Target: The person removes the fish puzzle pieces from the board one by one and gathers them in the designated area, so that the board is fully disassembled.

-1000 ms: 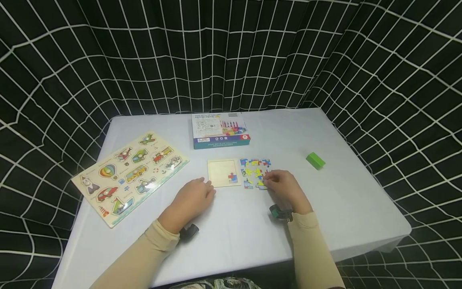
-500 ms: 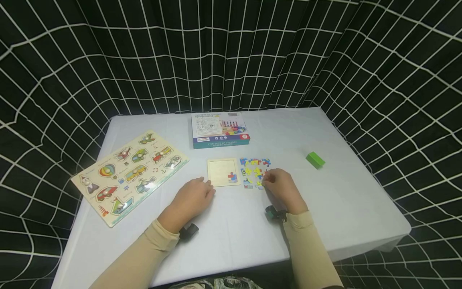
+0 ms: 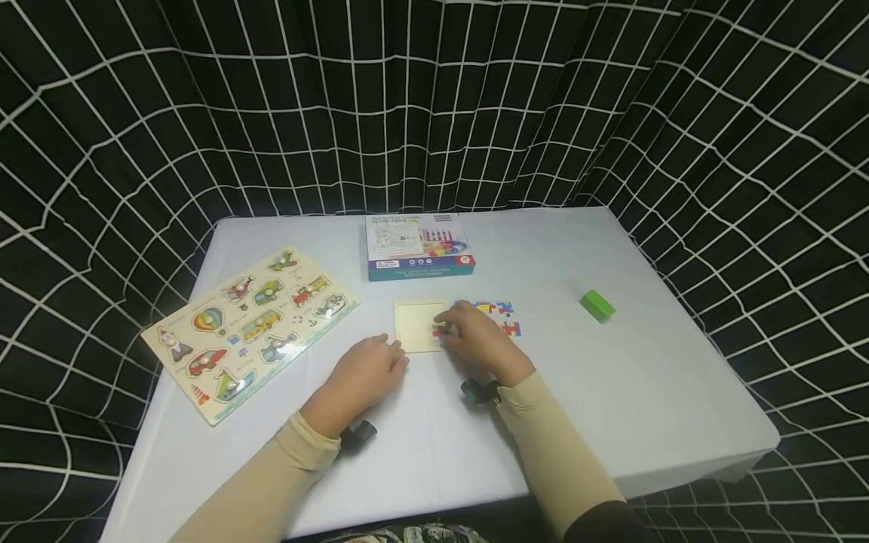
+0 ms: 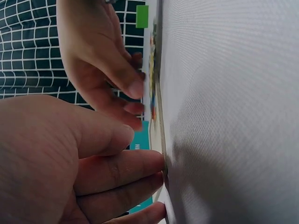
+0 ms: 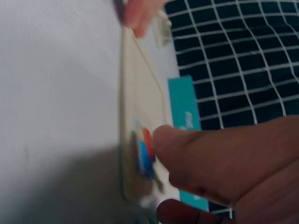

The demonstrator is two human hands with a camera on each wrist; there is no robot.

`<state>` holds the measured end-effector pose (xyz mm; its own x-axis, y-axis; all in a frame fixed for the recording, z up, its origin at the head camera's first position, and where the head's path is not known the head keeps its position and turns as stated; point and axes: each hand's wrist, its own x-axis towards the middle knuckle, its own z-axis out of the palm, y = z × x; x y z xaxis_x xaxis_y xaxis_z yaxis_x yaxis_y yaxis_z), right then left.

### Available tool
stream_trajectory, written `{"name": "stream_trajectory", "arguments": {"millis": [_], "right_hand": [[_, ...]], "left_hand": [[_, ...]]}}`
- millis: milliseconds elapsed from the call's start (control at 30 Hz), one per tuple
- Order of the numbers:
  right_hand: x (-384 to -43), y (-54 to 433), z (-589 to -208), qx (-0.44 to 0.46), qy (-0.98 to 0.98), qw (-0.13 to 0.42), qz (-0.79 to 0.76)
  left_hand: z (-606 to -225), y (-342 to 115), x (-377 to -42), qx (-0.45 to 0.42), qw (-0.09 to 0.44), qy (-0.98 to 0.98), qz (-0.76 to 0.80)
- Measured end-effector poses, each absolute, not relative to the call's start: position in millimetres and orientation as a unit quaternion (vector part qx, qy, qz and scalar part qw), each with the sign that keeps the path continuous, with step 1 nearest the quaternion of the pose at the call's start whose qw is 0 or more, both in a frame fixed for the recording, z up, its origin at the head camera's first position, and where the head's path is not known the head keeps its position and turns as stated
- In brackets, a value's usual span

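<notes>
A shallow wooden puzzle tray [image 3: 416,348] lies flat, with one red-and-blue puzzle piece [image 5: 145,151] in its near right corner. Fingertips of my left hand [image 3: 363,375] touch the tray's near left corner; the fingers look relaxed. Over the tray's right side, my right hand [image 3: 480,343] has thumb and fingers drawn together in a pinch. Below that thumb, the right wrist view shows a thin dark sliver, like the edge of a puzzle piece. Loose jigsaw pieces [image 3: 509,328] lie right of the tray, partly hidden by the right hand.
A cardboard game box [image 3: 421,249] lies behind the tray. To the left is a large picture board [image 3: 251,332] with vehicle shapes. A green block [image 3: 597,305] sits on the right of the white-covered table [image 3: 652,377]. Dark gridded cloth [image 3: 421,113] hangs around.
My right hand has moved left from the loose pieces to above the tray's right side. The left hand stays at the tray's corner. The head view has shifted slightly.
</notes>
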<state>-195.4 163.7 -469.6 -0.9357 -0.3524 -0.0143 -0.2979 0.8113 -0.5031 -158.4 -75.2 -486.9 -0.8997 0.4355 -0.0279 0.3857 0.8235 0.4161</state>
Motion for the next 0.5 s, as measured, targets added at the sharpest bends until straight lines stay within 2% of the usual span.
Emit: {"name": "stream_trajectory", "arguments": {"millis": [300,500], "right_hand": [[-198.9,152.9,-473.3,-0.178,0.96,0.071,-0.204],[-198.0,152.0,-475.7,-0.179,0.958,0.055,-0.216]], "left_hand": [[-488.7,-74.5,-158.1,0.215,0.057,0.954,0.201],[-488.5,-74.6,-158.2,0.219,0.049,0.954,0.198]]}}
